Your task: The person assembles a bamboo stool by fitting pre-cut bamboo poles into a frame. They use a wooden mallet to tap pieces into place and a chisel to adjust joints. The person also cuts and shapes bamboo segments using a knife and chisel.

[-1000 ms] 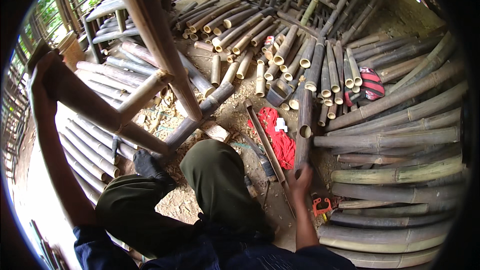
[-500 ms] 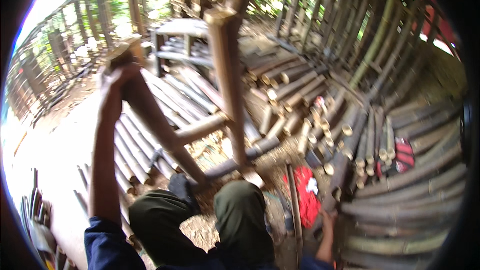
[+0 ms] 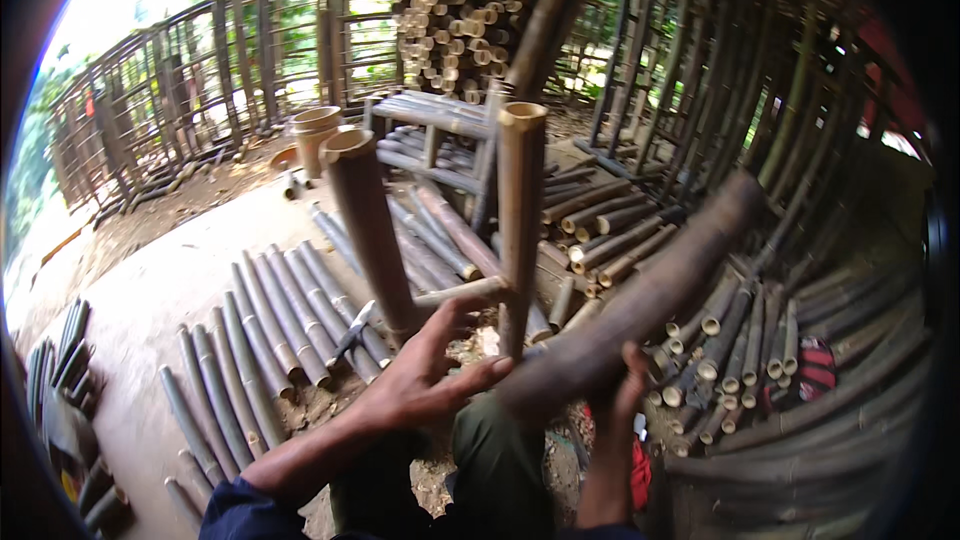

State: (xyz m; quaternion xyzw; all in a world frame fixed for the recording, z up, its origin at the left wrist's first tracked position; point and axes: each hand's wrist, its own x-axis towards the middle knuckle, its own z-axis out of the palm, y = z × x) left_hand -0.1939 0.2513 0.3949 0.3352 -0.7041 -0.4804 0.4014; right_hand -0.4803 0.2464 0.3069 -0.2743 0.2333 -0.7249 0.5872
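A thick dark bamboo pole (image 3: 645, 305) slants up to the right in front of me, its lower end over my knee. My right hand (image 3: 622, 395) is closed around its underside; part of the fingers is hidden by the pole. Beside the pole's lower end, my left hand (image 3: 430, 380) has thumb and fingers spread and holds nothing. Just beyond it stands a bamboo frame: a left upright (image 3: 370, 230) and a right upright (image 3: 521, 220), joined by a short crosspiece (image 3: 460, 295).
A hammer (image 3: 352, 332) lies on a row of cut bamboo lengths (image 3: 262, 315) at left. More bamboo pieces (image 3: 620, 240) are heaped at right. A red cloth (image 3: 640, 475) lies by my right forearm. A stack of bamboo (image 3: 465, 20) and a fence (image 3: 200, 70) stand behind.
My left hand has let go of the frame's left upright and come down to the middle. My right hand has swung the thick bamboo pole up from the lower right, across my front.
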